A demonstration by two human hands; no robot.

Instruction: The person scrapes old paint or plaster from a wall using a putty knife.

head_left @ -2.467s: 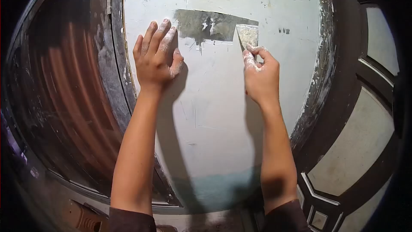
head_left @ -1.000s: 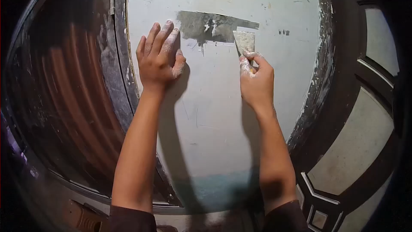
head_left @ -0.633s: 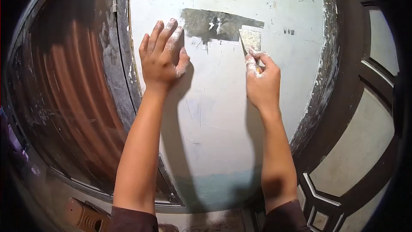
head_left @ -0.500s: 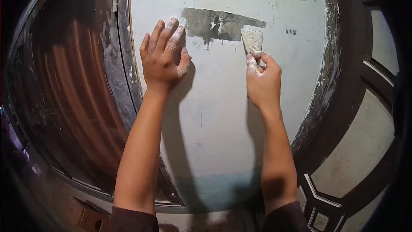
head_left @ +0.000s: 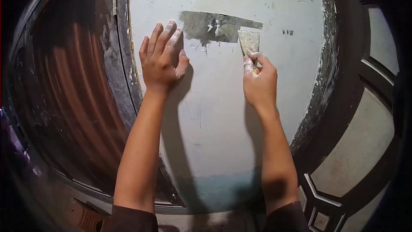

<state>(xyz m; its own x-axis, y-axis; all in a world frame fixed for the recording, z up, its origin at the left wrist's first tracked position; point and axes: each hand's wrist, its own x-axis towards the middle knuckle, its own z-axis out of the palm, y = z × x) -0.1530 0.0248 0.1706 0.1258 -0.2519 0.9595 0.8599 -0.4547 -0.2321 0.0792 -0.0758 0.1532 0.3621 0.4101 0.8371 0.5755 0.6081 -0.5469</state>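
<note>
My right hand (head_left: pixel 260 79) grips a putty knife (head_left: pixel 249 42) whose wide blade is coated with whitish residue. The blade points up and touches or nearly touches the wall at the right end of a grey bare patch (head_left: pixel 195 25). Small white flecks remain inside that patch, and its lower edge is ragged. Left of it, my left hand (head_left: pixel 163 62) rests on the pale wall (head_left: pixel 214 94), fingers spread and pointing up. White dust covers the fingertips of both hands. A bit of yellow handle shows in my right hand; the rest is hidden.
A dark frame (head_left: pixel 122 38) with flaked paint borders the wall at left, beside a dark reddish-brown panel (head_left: pixel 79 86). At right stand a worn dark frame (head_left: pixel 324 73) and a dark door with light panels (head_left: pixel 352 146). A brown object (head_left: pixel 88 217) lies low at left.
The view has shifted slightly. My right hand and the putty knife appear a little lower and further left, with the blade still by the patch's right end. My left hand stays on the wall.
</note>
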